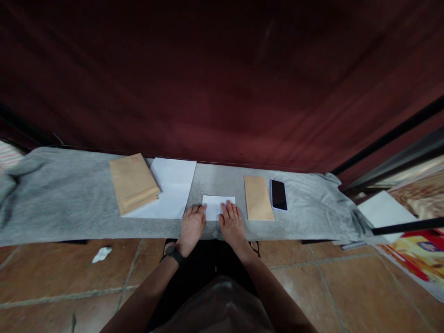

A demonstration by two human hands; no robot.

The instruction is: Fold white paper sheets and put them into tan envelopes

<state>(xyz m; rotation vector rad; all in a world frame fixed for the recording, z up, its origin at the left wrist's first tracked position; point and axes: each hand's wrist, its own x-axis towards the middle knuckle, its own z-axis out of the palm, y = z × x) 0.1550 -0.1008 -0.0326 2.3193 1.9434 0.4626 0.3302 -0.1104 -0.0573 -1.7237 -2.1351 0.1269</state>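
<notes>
A small white sheet of paper (212,209), perhaps folded, lies flat on the grey cloth directly in front of me. At its left edge rests my left hand (193,225), the fingertips touching the paper and nothing gripped. My right hand (231,223) lies flat across the right part of the sheet with its fingers spread. To the right sits a brown envelope (258,199). Farther left, a stack of brown envelopes (132,180) partly covers larger white sheets (175,187).
A phone (279,194) lies right of the single envelope. Grey cloth (69,194) covers the narrow bench, and a dark red panel (215,115) rises behind it. A black bar (409,226) and a printed colourful box (419,254) are at the right. Scrap paper (101,254) lies on the tiles.
</notes>
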